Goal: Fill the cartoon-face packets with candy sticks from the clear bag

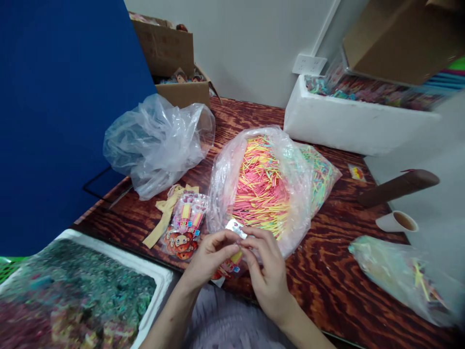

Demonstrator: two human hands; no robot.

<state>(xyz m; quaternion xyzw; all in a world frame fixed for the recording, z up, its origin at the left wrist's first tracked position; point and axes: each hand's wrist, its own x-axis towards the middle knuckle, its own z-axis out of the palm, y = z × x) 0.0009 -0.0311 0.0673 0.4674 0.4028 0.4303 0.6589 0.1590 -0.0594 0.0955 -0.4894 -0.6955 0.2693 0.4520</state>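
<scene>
Both hands meet at the table's near edge over a small printed packet. My left hand pinches its top with thumb and fingers. My right hand grips the same packet from the right, fingers curled. Just beyond them lies a big clear bag of thin pink, yellow and green sticks. A pile of finished cartoon packets lies left of the hands, next to some yellow paper strips.
An empty crumpled clear bag sits at the left. White foam boxes stand at the near left and far right. Another bag of sticks, a paper cup and a brown tube lie right. Cardboard boxes stand behind.
</scene>
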